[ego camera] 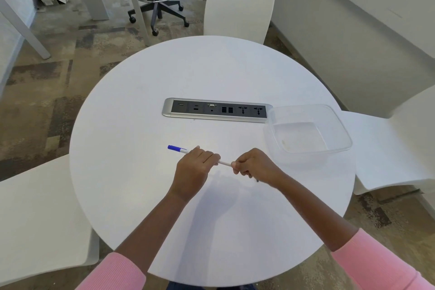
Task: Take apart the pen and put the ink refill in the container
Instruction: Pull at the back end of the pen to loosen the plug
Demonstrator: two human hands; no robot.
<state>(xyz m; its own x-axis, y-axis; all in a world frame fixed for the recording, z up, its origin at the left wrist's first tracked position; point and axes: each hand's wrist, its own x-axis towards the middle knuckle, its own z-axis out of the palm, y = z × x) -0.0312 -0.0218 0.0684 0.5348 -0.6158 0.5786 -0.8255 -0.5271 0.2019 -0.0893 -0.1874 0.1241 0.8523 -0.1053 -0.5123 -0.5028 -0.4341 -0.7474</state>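
A white pen point(224, 162) with a blue end point(173, 148) is held level above the round white table point(141, 183). My left hand point(193, 168) is closed around the barrel near the blue end, which sticks out to the left. My right hand point(255, 165) grips the other end, and a dark tip point(257, 180) pokes out below it. A short stretch of white barrel shows between the two fists. The clear plastic container point(308, 133) sits empty on the table to the right of my right hand.
A grey and black socket strip point(216, 110) is set into the table's middle, beyond my hands. White chairs stand at the far side point(237, 7), the right point(395, 148) and the left point(40, 214). A black office stool point(157, 0) is farther off.
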